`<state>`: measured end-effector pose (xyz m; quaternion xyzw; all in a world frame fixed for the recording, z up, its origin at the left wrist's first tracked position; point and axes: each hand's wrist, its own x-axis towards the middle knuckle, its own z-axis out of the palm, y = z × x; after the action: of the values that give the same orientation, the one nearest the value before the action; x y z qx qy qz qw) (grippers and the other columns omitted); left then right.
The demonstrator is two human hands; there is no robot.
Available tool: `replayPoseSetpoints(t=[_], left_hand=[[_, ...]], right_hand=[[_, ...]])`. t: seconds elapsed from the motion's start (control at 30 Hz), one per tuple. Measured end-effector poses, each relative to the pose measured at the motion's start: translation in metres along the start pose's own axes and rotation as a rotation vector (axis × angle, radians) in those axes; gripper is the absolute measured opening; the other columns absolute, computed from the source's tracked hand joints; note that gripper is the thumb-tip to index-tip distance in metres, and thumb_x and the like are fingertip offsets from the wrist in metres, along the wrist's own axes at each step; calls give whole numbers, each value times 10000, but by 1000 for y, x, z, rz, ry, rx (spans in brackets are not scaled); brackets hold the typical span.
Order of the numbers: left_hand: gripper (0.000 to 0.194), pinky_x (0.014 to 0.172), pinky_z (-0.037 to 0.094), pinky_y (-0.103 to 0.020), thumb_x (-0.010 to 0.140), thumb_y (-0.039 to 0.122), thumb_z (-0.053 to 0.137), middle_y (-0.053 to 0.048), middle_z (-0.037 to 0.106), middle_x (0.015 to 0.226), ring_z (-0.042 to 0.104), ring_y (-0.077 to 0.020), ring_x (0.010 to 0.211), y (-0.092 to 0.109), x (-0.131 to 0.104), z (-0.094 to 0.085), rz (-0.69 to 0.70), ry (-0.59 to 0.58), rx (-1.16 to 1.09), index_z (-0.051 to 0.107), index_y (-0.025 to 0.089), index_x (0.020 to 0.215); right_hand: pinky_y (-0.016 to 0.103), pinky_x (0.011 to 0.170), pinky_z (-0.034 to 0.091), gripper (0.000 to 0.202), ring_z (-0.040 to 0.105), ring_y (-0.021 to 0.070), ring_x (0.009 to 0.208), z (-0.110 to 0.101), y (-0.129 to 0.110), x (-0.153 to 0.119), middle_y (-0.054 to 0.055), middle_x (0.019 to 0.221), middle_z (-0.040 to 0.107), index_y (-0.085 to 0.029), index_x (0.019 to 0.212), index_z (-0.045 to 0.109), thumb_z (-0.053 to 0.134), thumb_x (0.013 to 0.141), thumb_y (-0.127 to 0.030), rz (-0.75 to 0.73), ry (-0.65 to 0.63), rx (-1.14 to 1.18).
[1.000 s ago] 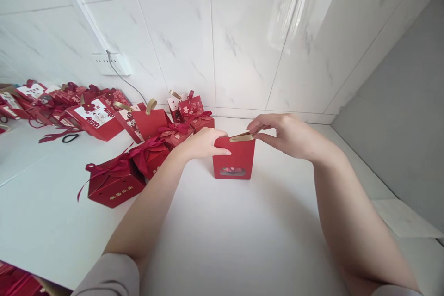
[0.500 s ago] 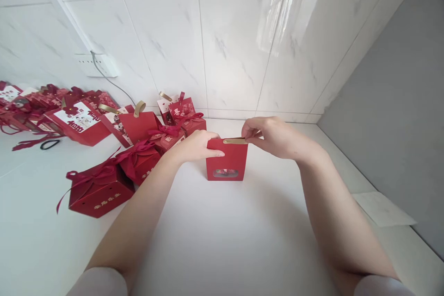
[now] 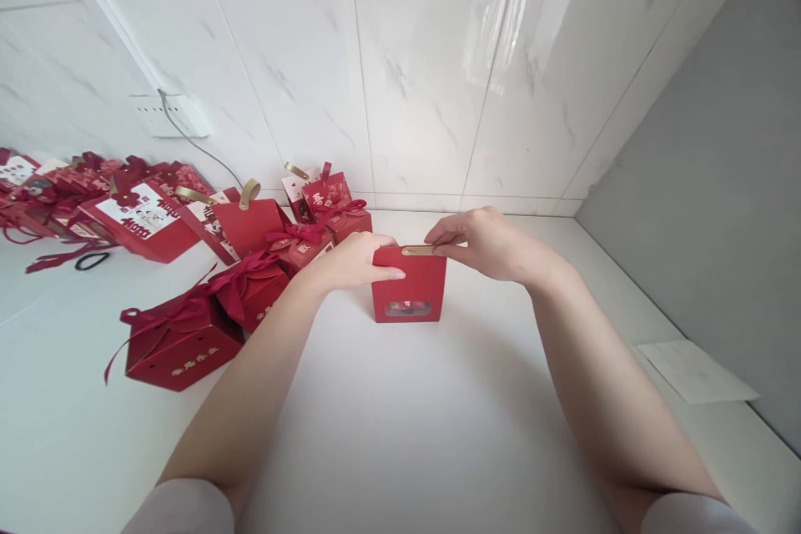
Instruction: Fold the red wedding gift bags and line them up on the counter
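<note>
A red gift box (image 3: 410,284) stands upright on the white table, with a small clear window low on its front showing something pink inside. My left hand (image 3: 360,261) grips its upper left side, thumb on the front and fingers behind. Along the top edge lies a gold strap handle (image 3: 416,250). My right hand (image 3: 479,242) pinches the right end of that strap between thumb and fingers. The far side of the box, and the left fingers behind it, are hidden.
Red boxes with ribbon bows (image 3: 184,338) stand to the left, beside a red bag with a gold handle (image 3: 254,225). More red boxes crowd the far left. A cable hangs from a wall socket (image 3: 168,116). White paper (image 3: 697,371) lies at right, near a grey panel (image 3: 707,142).
My right hand has shifted slightly left along the top of the box, and the gold strap now lies flatter. The left hand keeps its grip.
</note>
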<state>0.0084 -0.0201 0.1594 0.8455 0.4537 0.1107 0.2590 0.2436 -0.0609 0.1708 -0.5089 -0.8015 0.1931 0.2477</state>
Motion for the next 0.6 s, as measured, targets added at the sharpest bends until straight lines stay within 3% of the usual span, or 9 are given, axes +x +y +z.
replayPoseSetpoints(t=[0.27,0.37,0.43,0.5,0.6], left_hand=[[307,515,328,-249,749,483,678,6,571,713,507,-141,614,-5,1,-2,54,-17,-59,644,187,823],[333,562,389,-248,734,498,711,-5,629,751,573,-162,686,-16,7,6,82,4,-186,660,181,824],[372,661,464,-263,733,494,729,-27,686,886,628,-189,807,-31,17,22,108,104,-391,669,186,934],[434,792,504,-298,769,491,702,-62,695,1066,646,-213,950,-51,30,45,119,344,-695,626,190,1073],[440,872,498,-334,784,541,660,-69,697,1057,635,-222,1004,-83,50,80,-27,644,-1003,613,193,1049]], right_hand=[[272,623,484,152,666,162,782,0,7,1,-29,879,752,-272,890,717,573,864,-229,-39,-24,33],[284,655,493,118,668,171,798,1,15,5,-8,889,748,-257,887,705,591,865,-277,-39,-30,96],[296,677,501,127,671,180,815,5,26,12,9,906,744,-246,942,677,610,863,-318,-29,-2,196],[309,677,507,276,675,194,830,18,44,22,21,922,739,-252,1096,604,647,846,-358,3,41,348],[350,747,540,523,686,224,908,54,73,40,54,1000,734,-249,1208,513,744,765,-403,14,-11,683]])
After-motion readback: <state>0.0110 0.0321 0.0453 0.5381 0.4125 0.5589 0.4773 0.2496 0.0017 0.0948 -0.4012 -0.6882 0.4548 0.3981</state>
